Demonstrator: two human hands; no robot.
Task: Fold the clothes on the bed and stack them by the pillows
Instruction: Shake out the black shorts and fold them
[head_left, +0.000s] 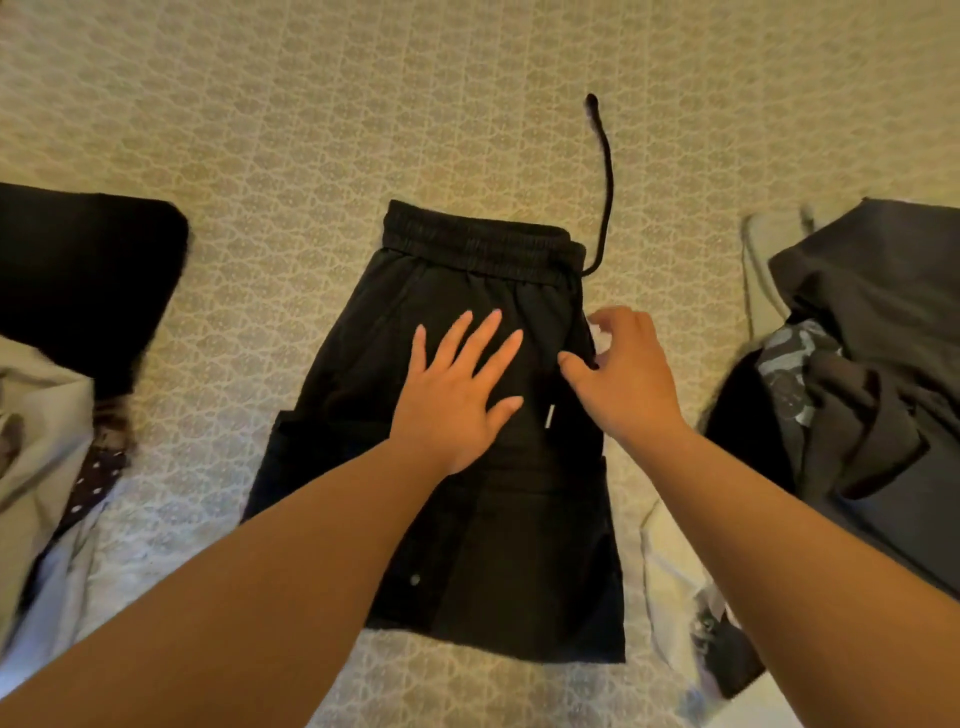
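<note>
Fingers (480, 338) splayed flat, matte black shorts (467, 519), ribbed waistband (478, 249)

Warm, dim yellowish light lay evenly over the bedspread (311, 130), with soft shadows. The black shorts (467, 467) lost detail in darkness. Edges bowed and blurred, especially the left side.

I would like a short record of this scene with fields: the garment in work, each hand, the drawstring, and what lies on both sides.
garment: black shorts, lying flat on the patterned bedspread, waistband away from the person
left hand: left hand flat on the shorts, fingers straight and spread
right hand: right hand at the shorts' right edge, fingers curled; whether it pinches cloth cannot be told
drawstring: black drawstring trailing from the waistband's right end across the bedspread
left side: black folded garment
right side: pile of dark clothes
</note>
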